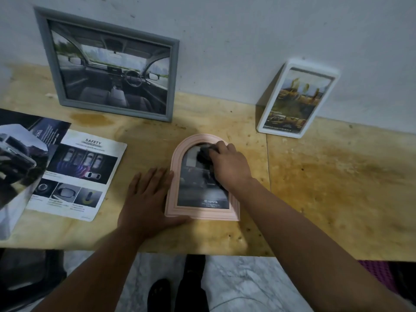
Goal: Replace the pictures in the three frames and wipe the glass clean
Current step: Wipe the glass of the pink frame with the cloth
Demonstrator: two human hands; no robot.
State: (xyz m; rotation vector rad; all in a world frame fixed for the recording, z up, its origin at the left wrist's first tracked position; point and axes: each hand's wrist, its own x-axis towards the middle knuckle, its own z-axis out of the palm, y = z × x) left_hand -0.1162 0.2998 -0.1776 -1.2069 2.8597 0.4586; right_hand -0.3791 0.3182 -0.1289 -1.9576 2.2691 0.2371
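Frames holding car pictures: pink arched frame [180, 176] flat on the wooden table [326, 176], steadied by the flat-fingered left hand [146, 199] while the right hand [229, 165] grips a dark cloth [203, 155] on its glass; grey frame [110, 68] and white frame [297, 97] lean against the wall [247, 30]; brochure pages [76, 174] lie left.

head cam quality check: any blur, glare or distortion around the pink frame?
Head view: dim, flat light; right hand and dark cloth smeared by motion blur on the pink frame; left hand sharper, flat against the frame's edge; no strong glare on its glass; wide-angle bends the table edge and the grey frame; corners darken.
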